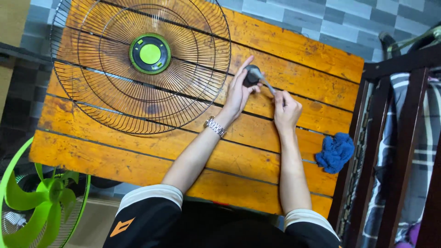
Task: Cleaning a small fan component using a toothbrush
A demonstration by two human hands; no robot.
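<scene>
From the head camera I look down on an orange wooden table (285, 46) of planks.

My left hand (239, 94) sits near the middle of the table, just right of the wire fan guard (138, 64). Its fingers are stretched out and close together, cupped against a small dark round part (251, 76) that stands on the table; the thumb seems to press the part from the near side. A metal wristwatch (215, 126) is on that wrist.

My right hand (287, 110) is just right of the round part, its fingers curled tight around a thin metal tool (265, 81). The tool slants up and left from the fist, and its tip meets the round part. I cannot tell what kind of tool it is.

The fan guard lies flat on the far left part of the table, with a green and black hub (150, 53) in its middle. A crumpled blue cloth (335, 152) lies at the table's right edge, well apart from both hands. A green fan blade (43, 202) shows off the table's near left corner, and a dark wooden frame (404, 138) stands beyond its right edge.
</scene>
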